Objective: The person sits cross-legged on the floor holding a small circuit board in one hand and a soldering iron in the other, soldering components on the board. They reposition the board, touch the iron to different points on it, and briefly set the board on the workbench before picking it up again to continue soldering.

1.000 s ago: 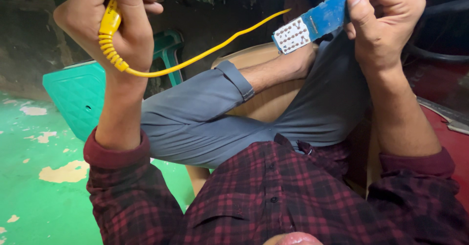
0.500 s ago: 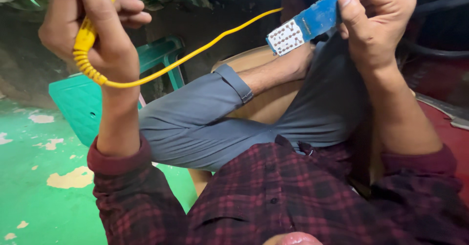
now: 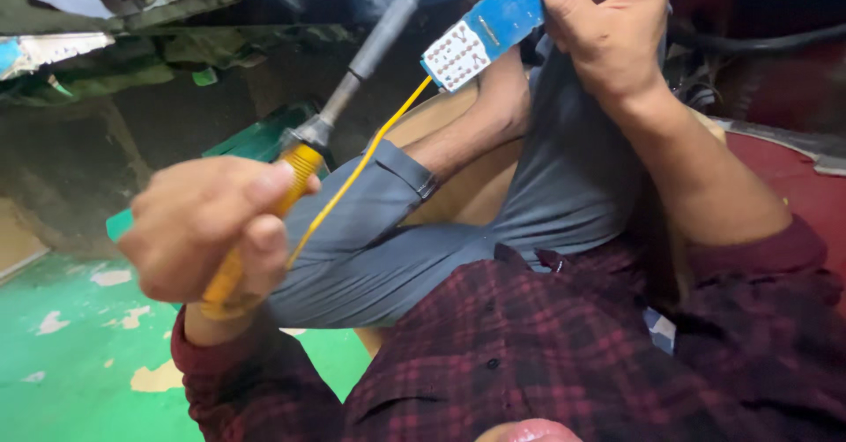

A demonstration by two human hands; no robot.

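yellow tool handle (image 3: 231, 274) — blue board (image 3: 486, 25), plaid shirt (image 3: 564, 354)

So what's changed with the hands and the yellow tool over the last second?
The left hand dropped from the top of the view toward the lap, tilting the yellow-handled soldering iron so its dark shaft now shows, aimed up at the blue circuit board. The right hand still grips the board; neither let go.

— Where does the soldering iron (image 3: 352, 72) sit?

— In the left hand (image 3: 207, 230), low on the left, its shaft slanting up and right toward the circuit board (image 3: 485, 26).

— And the board?

— At the top, right of centre, in the right hand (image 3: 608, 23). A wire (image 3: 352, 182) runs from the board's lower edge down to the left hand.

— Below all that?

— A bent knee (image 3: 397, 222), with the floor (image 3: 70, 363) beneath at lower left.
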